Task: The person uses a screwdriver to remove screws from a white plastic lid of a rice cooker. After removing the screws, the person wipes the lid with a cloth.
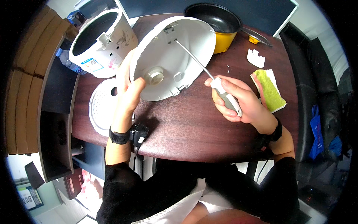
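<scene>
The fingers of my right hand are curled firmly around a screwdriver, its tip at a small hole toward twelve o'clock inside the white lid. My left hand grips that lid's nine-o'clock rim, tilting it above the desk, slightly short of my twelve o'clock. From the lid, the cooker body stands at nine, the yellow pot at two, the perforated disc at eight.
</scene>
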{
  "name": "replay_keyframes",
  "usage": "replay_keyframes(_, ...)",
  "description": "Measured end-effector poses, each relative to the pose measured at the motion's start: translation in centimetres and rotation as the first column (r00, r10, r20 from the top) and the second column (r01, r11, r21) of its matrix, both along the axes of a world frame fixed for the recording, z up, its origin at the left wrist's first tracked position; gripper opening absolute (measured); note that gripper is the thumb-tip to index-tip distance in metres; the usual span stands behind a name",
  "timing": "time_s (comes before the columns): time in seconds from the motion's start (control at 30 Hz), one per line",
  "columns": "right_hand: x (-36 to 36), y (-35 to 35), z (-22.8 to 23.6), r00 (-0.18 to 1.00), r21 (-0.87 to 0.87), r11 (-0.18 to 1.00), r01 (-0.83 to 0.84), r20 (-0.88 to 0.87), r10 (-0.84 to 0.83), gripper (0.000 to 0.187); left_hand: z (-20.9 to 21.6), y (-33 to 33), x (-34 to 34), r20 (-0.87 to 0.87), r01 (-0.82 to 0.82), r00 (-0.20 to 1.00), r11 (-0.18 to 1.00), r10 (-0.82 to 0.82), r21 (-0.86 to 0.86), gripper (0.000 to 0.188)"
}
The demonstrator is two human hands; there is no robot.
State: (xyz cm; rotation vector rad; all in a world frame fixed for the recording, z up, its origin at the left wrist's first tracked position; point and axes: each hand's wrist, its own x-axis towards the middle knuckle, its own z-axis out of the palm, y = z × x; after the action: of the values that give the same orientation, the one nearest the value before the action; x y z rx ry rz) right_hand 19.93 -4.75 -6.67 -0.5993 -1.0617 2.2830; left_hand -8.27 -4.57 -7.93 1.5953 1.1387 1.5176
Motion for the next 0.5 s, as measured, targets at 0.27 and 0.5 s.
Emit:
replay_keyframes(0.27,1.1,1.0,1.1,0.906,0.514,0.853,0.090,0.313,-0.284,0.021,1.2,-0.5,0.8,-0.110,-0.019,0.994,0.999,0.023,0.037,0.064)
replay_keyframes(0.5,1.5,0.6,2.3,0.807,0.671,0.741,-0.001,0.438,-0.396,0.022,0.8,-0.7,1.0,-0.101,-0.020,0.995,0.999,0.023,0.028,0.063)
